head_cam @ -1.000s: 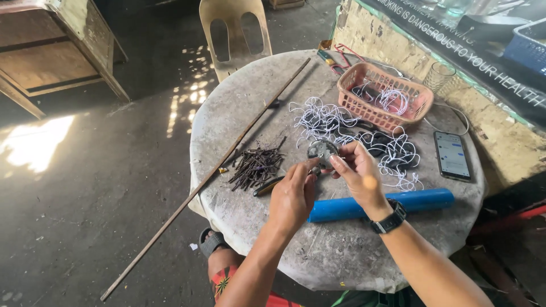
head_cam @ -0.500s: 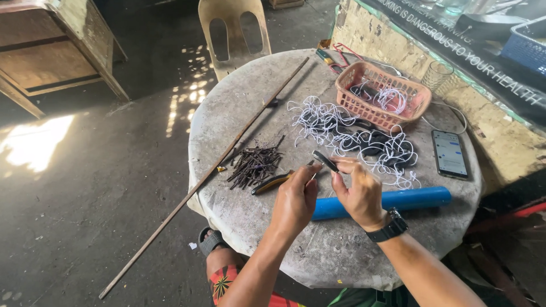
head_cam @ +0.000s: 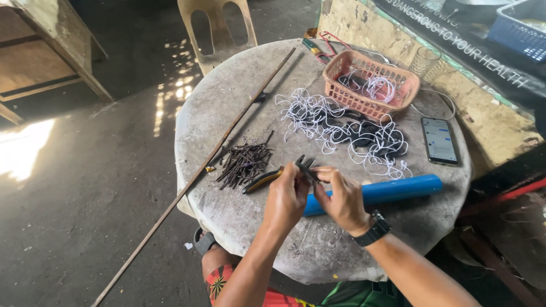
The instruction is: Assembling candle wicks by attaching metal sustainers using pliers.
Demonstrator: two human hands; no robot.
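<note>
We look down on a round concrete table (head_cam: 239,210) where 2 hands meet over its near edge: the left hand (head_cam: 287,199) and right hand (head_cam: 344,200) both pinch a small dark metal piece (head_cam: 306,168) between closed fingertips (its exact shape is too small to tell). Just beside them lie a pile of dark sticks (head_cam: 244,162), yellow-handled pliers (head_cam: 263,179) and a blue tube (head_cam: 378,193), with tangled white cord (head_cam: 335,128) and a pink basket (head_cam: 371,84) farther back.

Small dark metal strip (head_cam: 305,168), thin and tilted, pinched between both hands' fingertips just above the desk (head_cam: 239,79).
</note>
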